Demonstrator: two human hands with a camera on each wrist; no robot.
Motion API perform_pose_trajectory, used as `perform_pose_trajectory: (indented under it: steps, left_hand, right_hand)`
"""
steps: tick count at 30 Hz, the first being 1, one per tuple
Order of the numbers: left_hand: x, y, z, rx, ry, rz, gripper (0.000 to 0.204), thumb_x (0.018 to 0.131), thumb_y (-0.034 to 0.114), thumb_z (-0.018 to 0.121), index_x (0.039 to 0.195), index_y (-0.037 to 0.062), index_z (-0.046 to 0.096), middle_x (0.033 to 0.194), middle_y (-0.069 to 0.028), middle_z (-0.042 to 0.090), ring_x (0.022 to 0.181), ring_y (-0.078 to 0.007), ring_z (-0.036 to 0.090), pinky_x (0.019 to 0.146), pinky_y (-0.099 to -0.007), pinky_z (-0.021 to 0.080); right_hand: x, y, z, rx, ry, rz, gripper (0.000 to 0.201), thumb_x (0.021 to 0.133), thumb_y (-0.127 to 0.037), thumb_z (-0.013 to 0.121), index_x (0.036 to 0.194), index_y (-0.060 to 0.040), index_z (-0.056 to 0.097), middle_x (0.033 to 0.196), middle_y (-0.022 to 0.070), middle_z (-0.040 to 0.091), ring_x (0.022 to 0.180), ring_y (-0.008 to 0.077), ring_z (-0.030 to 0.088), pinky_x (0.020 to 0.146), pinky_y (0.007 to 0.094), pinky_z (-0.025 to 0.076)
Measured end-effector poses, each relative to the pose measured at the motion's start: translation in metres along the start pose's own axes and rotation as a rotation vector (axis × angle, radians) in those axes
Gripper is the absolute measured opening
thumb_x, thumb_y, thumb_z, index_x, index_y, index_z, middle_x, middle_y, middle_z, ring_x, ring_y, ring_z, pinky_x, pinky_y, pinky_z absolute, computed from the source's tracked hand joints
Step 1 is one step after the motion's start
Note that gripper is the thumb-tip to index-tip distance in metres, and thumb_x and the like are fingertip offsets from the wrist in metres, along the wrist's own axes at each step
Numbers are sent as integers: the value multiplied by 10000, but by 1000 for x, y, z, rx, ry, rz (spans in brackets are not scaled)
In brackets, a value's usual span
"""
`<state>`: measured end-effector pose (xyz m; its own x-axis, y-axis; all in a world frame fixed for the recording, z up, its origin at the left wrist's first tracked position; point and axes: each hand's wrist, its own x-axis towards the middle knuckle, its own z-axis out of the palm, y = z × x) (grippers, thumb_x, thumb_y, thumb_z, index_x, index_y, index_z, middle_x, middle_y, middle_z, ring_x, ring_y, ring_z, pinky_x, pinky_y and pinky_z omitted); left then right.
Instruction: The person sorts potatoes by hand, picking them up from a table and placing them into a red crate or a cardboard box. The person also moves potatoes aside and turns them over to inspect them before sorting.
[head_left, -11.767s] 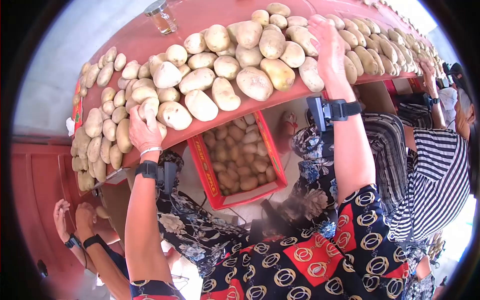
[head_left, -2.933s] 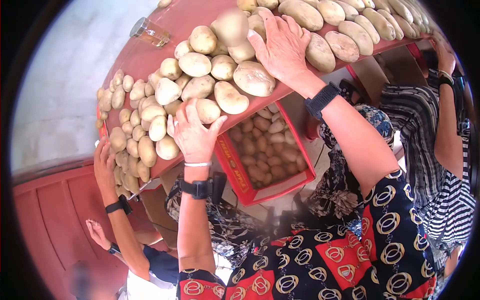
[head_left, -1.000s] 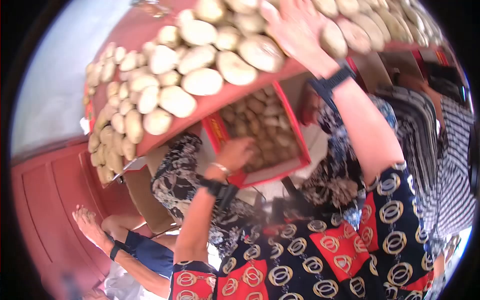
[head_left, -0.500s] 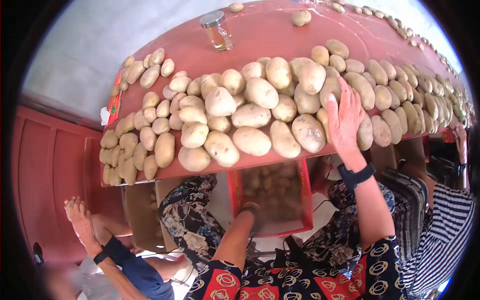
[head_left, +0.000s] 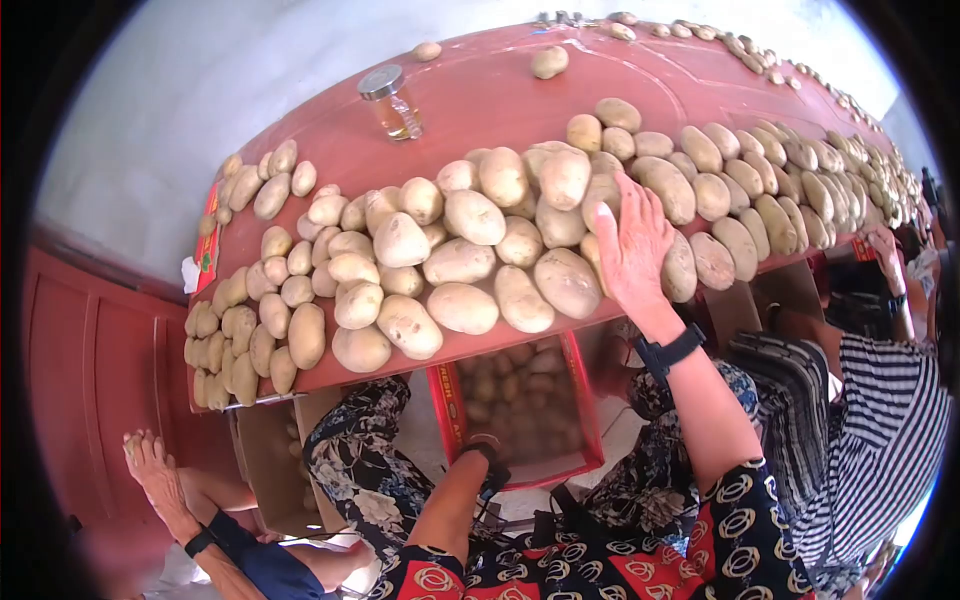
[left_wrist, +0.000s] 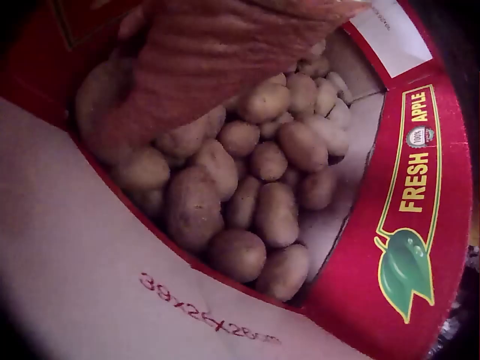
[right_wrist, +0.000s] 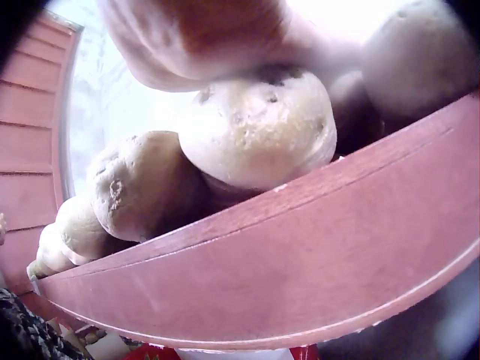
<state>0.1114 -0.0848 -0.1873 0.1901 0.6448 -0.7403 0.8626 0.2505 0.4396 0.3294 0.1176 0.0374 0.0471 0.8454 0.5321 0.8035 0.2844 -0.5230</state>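
My left hand (left_wrist: 225, 60) reaches down into a red-rimmed cardboard box (head_left: 590, 400) of potatoes below the table edge. In the left wrist view its thumb and a finger lie on either side of a large potato (left_wrist: 94, 86); in the head view the box and blur hide most of the hand. My right hand (head_left: 638, 245) rests on the potatoes piled at the table's front edge, its fingers fairly straight. In the right wrist view, that hand (right_wrist: 202, 34) lies over a pale, pitted potato (right_wrist: 259, 131). Stacked potatoes (head_left: 465, 260) spread to its left.
A lidded glass jar (head_left: 392, 105) stands further back on the red table (head_left: 480, 90), near a lone potato (head_left: 549, 62). Long potato rows (head_left: 790, 190) run right. Another person's hand (head_left: 155, 470) is at left; someone in a striped top (head_left: 870, 440) sits at right.
My left hand has moved from the front row of potatoes down into the box. The right hand stays on the pile. The head view has swung up, showing more of the table.
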Motion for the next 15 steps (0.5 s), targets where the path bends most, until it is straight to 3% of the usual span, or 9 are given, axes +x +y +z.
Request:
perform_pose_trajectory:
  steps: [3,5,7,8,9,11,12,13,15]
  left_hand:
    - [-5,11,-26,-62,-66,32,377,783,326,604,1084,99,614,1027,-112,644,933,-221,614,814,-351,483]
    - [-13,13,-44,-95,-96,45,366,781,319,607,1071,97,619,1006,-108,651,915,-210,619,804,-346,487]
    - [-28,31,-54,-103,-120,58,360,781,316,609,1065,95,621,996,-106,655,906,-205,622,799,-343,488]
    - [-42,50,-73,-154,15,164,356,752,284,630,1043,80,611,960,-88,642,884,-178,602,793,-321,480]
    - [-58,69,-91,-205,154,266,356,724,253,651,1022,65,600,923,-70,629,863,-150,583,786,-300,472]
    - [-101,103,-121,-328,301,461,364,709,216,649,1033,63,588,938,-149,644,892,-263,631,784,-338,482]
    - [-116,116,-131,-362,372,520,290,746,88,585,1031,38,566,915,-24,601,866,-109,564,787,-273,465]
    - [-125,126,-137,-472,450,642,282,777,49,528,1058,40,558,923,-12,595,843,-104,561,724,-250,470]
    - [-141,148,-148,-850,543,558,276,817,59,489,1086,51,547,931,-6,585,798,-84,543,628,-214,453]
  right_hand:
    - [2,7,0,74,-25,50,560,916,-438,406,1354,-93,356,1334,146,409,1266,342,325,989,595,193]
    - [10,3,-14,115,15,101,534,932,-430,391,1323,-65,395,1273,173,462,1238,334,372,1000,532,251]
    - [22,12,-22,418,85,120,474,960,-383,373,1257,-25,460,1175,201,523,1173,329,449,986,420,329]
    - [29,12,-26,587,207,73,428,972,-341,389,1195,7,503,1113,192,563,1112,283,512,940,329,383]
    - [32,11,-34,588,216,73,428,972,-341,389,1195,7,503,1113,192,563,1112,283,512,940,329,383]
    - [36,8,-54,865,160,197,404,966,-315,433,1193,12,506,1161,158,560,1115,223,514,928,323,393]
    - [35,8,-64,893,92,279,484,969,-393,411,1290,-35,463,1280,131,509,1194,228,458,993,372,344]
    - [35,12,-68,896,97,282,484,969,-393,411,1290,-35,463,1280,131,509,1194,228,458,993,372,344]
    - [41,18,-74,1143,109,489,501,964,-418,404,1310,-59,450,1295,127,501,1191,229,464,969,377,358]
